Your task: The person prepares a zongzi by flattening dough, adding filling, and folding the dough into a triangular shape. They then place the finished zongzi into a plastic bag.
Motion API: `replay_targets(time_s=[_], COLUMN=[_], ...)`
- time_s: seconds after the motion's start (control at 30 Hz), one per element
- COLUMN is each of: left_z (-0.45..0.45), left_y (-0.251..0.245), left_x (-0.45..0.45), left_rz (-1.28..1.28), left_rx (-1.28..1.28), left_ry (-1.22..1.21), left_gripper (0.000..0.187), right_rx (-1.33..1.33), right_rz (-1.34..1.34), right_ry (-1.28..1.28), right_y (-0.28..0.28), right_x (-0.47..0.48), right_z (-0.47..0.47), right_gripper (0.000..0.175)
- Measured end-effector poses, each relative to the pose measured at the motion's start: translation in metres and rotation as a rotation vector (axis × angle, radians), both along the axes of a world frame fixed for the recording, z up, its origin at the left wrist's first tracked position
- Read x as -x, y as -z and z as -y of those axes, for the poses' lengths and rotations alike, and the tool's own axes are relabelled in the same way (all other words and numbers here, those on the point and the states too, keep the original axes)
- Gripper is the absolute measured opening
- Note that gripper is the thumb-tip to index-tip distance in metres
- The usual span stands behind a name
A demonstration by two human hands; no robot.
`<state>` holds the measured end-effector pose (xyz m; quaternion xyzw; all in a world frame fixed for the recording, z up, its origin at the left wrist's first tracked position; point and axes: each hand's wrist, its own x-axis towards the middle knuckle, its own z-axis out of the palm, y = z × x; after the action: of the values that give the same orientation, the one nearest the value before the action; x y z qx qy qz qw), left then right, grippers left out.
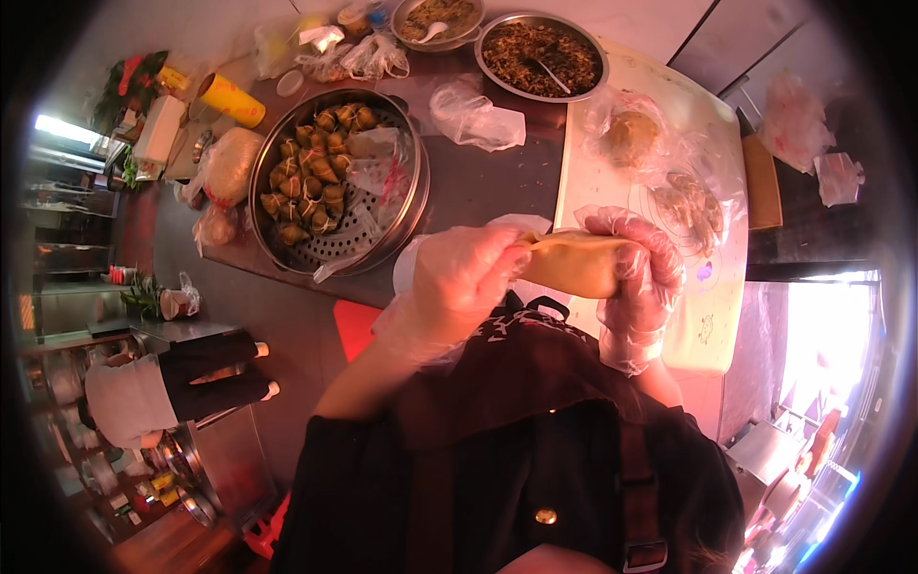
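A yellowish folded piece of dough [574, 269] is held up between my two hands, close to my chest. My left hand [459, 276], in a clear plastic glove, pinches its left end at the upper edge. Around its right end curl the gloved fingers of my right hand [642, 276]. Whether the dough has a filling inside is hidden. Beyond my hands, a steel bowl of dark chopped filling [541, 54] with a spoon in it stands at the table's back. A mound of dough in clear plastic [632, 138] lies on the pale mat [588, 179].
At left stands a perforated steel steamer [351, 247] with several leaf-wrapped, tied dumplings [312, 165]. A second bowl with a white spoon [437, 21] is at the back. A crumpled plastic bag [466, 115] lies mid-table. Another person [133, 391] is far off at left.
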<state>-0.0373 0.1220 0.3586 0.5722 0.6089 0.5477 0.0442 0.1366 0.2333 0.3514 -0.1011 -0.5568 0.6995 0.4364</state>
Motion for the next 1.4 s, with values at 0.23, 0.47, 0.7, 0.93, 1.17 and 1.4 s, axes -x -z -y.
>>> replay_targets(time_s=[0.23,0.47,0.7,0.93,1.17,1.4], left_z=[0.014,0.020,-0.018,-0.024,-0.031,-0.041], left_y=[-0.006,0.008,0.027,0.030,0.011,0.000], left_x=[0.003,0.010,-0.028,-0.026,-0.031,-0.039], left_rz=[0.945,0.356,0.895,1.252,1.090,1.075], left_rx=[0.368,0.062,0.068,-0.248,-0.292,-0.294], left_ry=[0.319,0.120,0.401,0.216,0.162,0.093], left_gripper=[0.029,0.041,0.098,0.067,0.059,0.058], right_rx=[0.028,0.095,0.149,0.029,-0.174,-0.303], right_rz=[-0.014,0.085,0.064,0.039,0.487,0.543], right_ry=[0.039,0.151,0.053,-0.116,-0.063,0.137], right_y=[-0.006,-0.013,-0.013,-0.022,-0.017,-0.015], right_x=[0.002,0.008,0.033,0.030,0.030,0.032], right_z=[-0.002,0.006,0.006,-0.018,-0.008,-0.006], right_gripper=[0.027,0.036,0.029,0.069,0.034,0.023])
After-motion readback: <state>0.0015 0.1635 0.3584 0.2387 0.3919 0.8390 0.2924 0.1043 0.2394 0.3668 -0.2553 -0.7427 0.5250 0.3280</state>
